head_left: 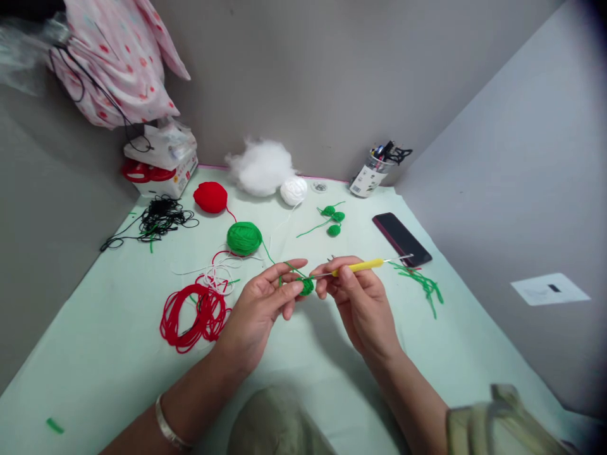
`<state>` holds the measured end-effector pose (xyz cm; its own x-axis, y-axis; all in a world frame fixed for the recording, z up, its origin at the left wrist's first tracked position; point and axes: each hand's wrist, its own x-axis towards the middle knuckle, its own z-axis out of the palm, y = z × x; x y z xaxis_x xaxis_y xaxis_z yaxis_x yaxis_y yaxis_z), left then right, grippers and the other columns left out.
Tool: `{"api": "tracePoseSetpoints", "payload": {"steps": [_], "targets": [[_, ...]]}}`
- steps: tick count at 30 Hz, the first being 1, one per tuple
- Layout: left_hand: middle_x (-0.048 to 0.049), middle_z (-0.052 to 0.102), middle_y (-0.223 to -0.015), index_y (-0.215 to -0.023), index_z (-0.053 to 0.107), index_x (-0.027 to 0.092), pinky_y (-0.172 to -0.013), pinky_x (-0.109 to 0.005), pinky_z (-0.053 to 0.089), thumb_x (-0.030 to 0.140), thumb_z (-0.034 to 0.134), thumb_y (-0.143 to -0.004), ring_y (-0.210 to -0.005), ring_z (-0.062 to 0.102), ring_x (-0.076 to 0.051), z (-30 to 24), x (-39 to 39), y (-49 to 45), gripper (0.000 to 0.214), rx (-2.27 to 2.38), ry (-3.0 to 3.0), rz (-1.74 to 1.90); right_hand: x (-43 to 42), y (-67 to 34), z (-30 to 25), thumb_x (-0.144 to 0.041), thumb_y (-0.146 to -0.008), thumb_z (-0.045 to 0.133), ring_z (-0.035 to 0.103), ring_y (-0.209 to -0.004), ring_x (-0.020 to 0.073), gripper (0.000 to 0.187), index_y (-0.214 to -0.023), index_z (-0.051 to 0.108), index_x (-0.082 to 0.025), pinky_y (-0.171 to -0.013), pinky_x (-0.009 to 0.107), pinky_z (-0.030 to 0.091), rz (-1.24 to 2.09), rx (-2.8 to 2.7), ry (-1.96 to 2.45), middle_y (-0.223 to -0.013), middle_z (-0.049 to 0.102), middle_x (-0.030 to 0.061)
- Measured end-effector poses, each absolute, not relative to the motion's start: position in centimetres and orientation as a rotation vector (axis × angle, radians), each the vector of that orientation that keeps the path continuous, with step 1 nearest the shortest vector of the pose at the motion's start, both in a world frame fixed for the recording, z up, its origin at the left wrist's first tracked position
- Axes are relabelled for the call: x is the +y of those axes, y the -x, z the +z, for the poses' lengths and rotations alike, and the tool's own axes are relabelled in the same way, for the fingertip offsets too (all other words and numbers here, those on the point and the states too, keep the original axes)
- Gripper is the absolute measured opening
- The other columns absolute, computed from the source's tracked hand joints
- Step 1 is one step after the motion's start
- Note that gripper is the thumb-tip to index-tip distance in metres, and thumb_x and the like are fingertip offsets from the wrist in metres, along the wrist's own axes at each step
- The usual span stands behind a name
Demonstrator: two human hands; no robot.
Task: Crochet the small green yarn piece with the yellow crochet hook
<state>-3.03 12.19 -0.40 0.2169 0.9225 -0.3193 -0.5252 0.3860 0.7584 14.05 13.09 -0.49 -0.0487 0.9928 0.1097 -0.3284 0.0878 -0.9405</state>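
My left hand (265, 303) pinches a small piece of green crochet work (306, 287) between thumb and fingers. A strand of green yarn runs over its raised index finger back to the green yarn ball (244, 238). My right hand (363, 303) grips a crochet hook (359, 267) by its yellow handle. The hook's metal tip points left and meets the green crochet work; whether a loop is on it is too small to tell. Behind the hands lie several small green crocheted pieces (334, 230) with loose yarn tails.
A red yarn ball (210, 197), white stuffing (262, 167) and a white yarn ball (293, 190) sit at the back. Red yarn coils (177, 322) and tangled black cord (164, 218) lie left. A phone (402, 239), green yarn scraps (429, 284) and a pen cup (370, 177) stand right.
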Motion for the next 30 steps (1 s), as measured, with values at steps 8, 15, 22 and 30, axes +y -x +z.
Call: {"api": "tracePoseSetpoints", "payload": {"steps": [8, 15, 22, 30], "targets": [[0.0034, 0.062, -0.086, -0.11, 0.084, 0.022, -0.061, -0.027, 0.037, 0.024, 0.087, -0.078, -0.056, 0.048, -0.006, 0.1, 12.1, 3.0, 0.032, 0.977, -0.635, 1.145, 12.2, -14.2, 0.0, -0.037, -0.106, 0.062, 0.072, -0.073, 0.0182, 0.023, -0.098, 0.079, -0.023, -0.073, 0.036, 0.06, 1.005, -1.369, 0.973, -0.092, 0.08, 0.0056], [0.0028, 0.062, -0.089, -0.11, 0.083, 0.023, -0.062, -0.028, 0.041, 0.025, 0.086, -0.079, -0.058, 0.052, -0.008, -0.2, 12.2, 3.1, 0.031, 1.017, -0.711, 1.16, 11.8, -13.8, 0.0, -0.031, -0.108, 0.057, 0.073, -0.074, 0.0187, 0.021, -0.104, 0.077, -0.025, -0.071, 0.036, 0.061, 0.832, -1.504, 0.98, -0.094, 0.08, 0.0057], [0.004, 0.063, -0.082, -0.111, 0.081, 0.025, -0.071, -0.024, 0.046, 0.02, 0.084, -0.08, -0.069, 0.056, -0.01, -0.4, 11.8, 2.6, 0.031, 1.144, -0.807, 1.241, 11.7, -14.5, -0.8, -0.011, -0.105, 0.054, 0.077, -0.096, 0.0232, 0.029, -0.12, 0.071, -0.029, -0.084, 0.04, 0.062, 0.462, -1.917, 0.858, -0.104, 0.081, 0.0068], [0.0129, 0.046, -0.052, -0.122, 0.079, 0.016, -0.063, -0.021, 0.043, 0.031, 0.092, -0.076, -0.047, 0.022, -0.005, 0.2, 11.9, 2.8, 0.05, 0.842, -0.449, 1.033, 11.9, -14.6, -0.9, -0.016, -0.101, 0.064, 0.076, -0.096, 0.0249, 0.029, -0.119, 0.08, -0.032, -0.081, 0.04, 0.062, 0.367, -1.88, 0.907, -0.108, 0.081, 0.0089]]}}
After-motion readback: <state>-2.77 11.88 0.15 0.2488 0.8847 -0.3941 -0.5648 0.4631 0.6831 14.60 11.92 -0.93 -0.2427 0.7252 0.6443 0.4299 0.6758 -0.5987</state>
